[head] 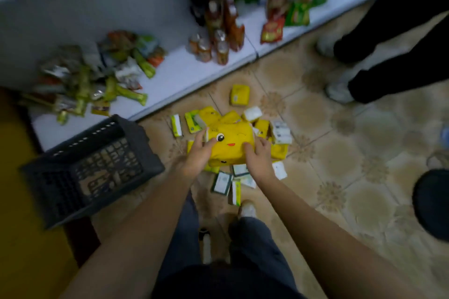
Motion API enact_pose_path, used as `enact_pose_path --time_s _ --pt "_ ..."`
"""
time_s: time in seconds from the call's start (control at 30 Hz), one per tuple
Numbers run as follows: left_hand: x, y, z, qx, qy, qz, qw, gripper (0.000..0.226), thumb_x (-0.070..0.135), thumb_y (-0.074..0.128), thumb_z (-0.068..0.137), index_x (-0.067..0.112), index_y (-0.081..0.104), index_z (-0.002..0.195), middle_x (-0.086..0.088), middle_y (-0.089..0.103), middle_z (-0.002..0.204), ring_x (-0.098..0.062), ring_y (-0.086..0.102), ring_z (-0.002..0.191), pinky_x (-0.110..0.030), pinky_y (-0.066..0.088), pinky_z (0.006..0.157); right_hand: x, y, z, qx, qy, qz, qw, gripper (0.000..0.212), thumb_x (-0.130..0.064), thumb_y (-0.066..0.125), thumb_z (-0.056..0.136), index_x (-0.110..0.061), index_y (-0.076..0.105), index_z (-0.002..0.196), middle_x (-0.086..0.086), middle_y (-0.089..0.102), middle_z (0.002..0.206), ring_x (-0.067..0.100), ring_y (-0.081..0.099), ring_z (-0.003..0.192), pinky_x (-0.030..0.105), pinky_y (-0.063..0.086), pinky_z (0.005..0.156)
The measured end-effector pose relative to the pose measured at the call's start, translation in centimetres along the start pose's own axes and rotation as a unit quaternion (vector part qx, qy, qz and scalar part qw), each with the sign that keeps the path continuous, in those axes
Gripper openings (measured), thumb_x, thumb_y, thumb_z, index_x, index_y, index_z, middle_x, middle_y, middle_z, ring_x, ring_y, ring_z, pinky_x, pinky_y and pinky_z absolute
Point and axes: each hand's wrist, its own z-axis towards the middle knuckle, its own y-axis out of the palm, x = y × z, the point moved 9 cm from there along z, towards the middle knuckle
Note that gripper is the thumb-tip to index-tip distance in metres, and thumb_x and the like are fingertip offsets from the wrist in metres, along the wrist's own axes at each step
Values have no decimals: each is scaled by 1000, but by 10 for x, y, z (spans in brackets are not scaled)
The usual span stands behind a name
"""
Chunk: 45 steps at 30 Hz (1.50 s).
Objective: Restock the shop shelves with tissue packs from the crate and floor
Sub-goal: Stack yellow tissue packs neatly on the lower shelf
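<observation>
Head view: big yellow tissue pack (230,138) just right of the black crate (143,143), over the pile of small packs (222,183) on the floor. Gripped from both sides by the left hand (199,153) and the right hand (258,158), fingers curled onto its edges. Can't tell if lifted clear yet. Best to squeeze lightly (soft wrap, probably crumples easily), lift straight up without dragging the loose ones along, then over to the white shelf (184,73) just beyond the crate.
</observation>
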Motion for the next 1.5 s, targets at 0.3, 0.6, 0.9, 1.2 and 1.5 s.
enact_pose_path --time_s 0.3,0.6,0.9,1.2,1.5 --pt "117 -150 -151 189 123 -115 968 49 29 33 102 7 28 145 -8 28 152 -23 27 140 -32 23 111 -234 44 -134 -102 -317 -119 935 66 -16 50 94 -12 13 148 9 18 153 21 18 141 14 12 105" --pt "147 -395 -226 334 224 -187 896 27 22 31 102 10 56 102 -3 52 92 -19 48 91 -30 40 79 -372 237 -230 -193 -458 -202 844 77 -25 68 82 -21 25 145 6 17 152 21 23 139 33 24 113" --pt "155 -599 -196 332 243 -178 894 14 23 47 97 14 49 107 -7 57 108 -20 54 100 -31 45 84 -465 412 -227 -171 -453 -152 862 77 -21 65 85 -21 20 147 4 29 150 23 28 137 43 28 111" --pt "182 -727 -88 379 308 -81 869 32 35 43 97 17 51 123 -5 53 109 -15 52 95 -26 38 78 -546 547 -140 -156 -488 -115 851 78 -17 62 88 -29 13 148 8 23 136 17 38 120 7 25 87" --pt "239 -820 -42 479 303 -77 820 45 33 42 95 18 42 137 -16 52 133 -39 52 117 -49 44 99 -626 628 -86 -132 -486 -94 859 65 -18 59 89 -25 26 145 10 31 141 26 36 128 29 30 104"
